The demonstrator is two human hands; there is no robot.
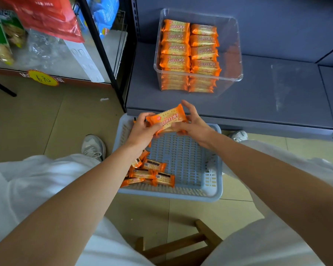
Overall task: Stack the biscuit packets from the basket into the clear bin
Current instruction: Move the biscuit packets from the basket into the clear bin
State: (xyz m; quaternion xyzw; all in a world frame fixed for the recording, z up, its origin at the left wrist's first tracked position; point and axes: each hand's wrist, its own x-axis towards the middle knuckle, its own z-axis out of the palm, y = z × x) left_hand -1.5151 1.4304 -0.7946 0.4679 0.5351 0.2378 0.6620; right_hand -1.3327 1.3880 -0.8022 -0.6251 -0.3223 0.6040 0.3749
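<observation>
grey shelf [258,104], wooden stool [181,244], snack bags [46,18]

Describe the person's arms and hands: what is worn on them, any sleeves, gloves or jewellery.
Both arms are bare from the bottom edge of the picture up to the fingers; no sleeve shows on either forearm. The left hand and the right hand wear no gloves, and no ring, watch or bracelet is visible. The fingernails look short and unpainted.
</observation>
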